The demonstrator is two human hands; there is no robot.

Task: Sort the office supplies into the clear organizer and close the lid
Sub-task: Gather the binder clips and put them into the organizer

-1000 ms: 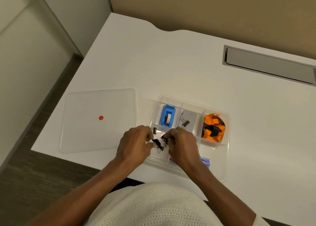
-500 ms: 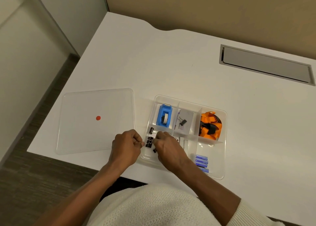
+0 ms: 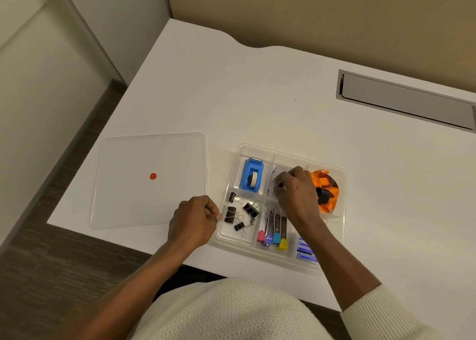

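on my white desk (image 3: pixel 257 95) i see a see-through plastic lid with a red dot (image 3: pixel 153 176), black metal binder clips (image 3: pixel 230 214), a blue plastic tape dispenser (image 3: pixel 252 175), an orange-and-black tool (image 3: pixel 325 190), and pink, purple, blue and yellow caps (image 3: pixel 272 239).

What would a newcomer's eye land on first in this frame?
Probably the orange tape measure in the far right compartment of the clear organizer, and the blue tape dispenser in the far left one. Next, the right hand pinching something small in the middle far compartment, with black binder clips loose beside the left hand. The lid lies off to the left.
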